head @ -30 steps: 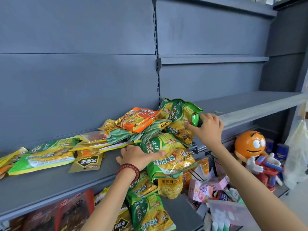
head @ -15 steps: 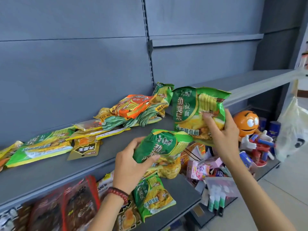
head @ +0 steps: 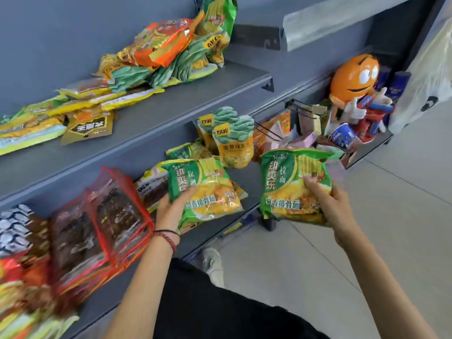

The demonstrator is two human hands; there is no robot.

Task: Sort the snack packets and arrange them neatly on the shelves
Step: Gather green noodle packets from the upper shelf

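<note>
A green packet (head: 208,189) is gripped by the left hand (head: 171,211) over the lower shelf (head: 102,304), and a second green packet (head: 291,182) is gripped by the right hand (head: 337,209) out over the floor (head: 367,241). Farther back, more packets (head: 166,55) are piled on the upper shelf (head: 171,104).

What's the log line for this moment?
left hand: grips green packet over lower shelf | right hand: grips second green packet off shelf

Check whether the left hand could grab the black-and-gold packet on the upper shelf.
Probably not yet: the left hand grips a green noodle packet. The black-and-gold packet itself lies mostly uncovered, nothing blocking it.
</note>
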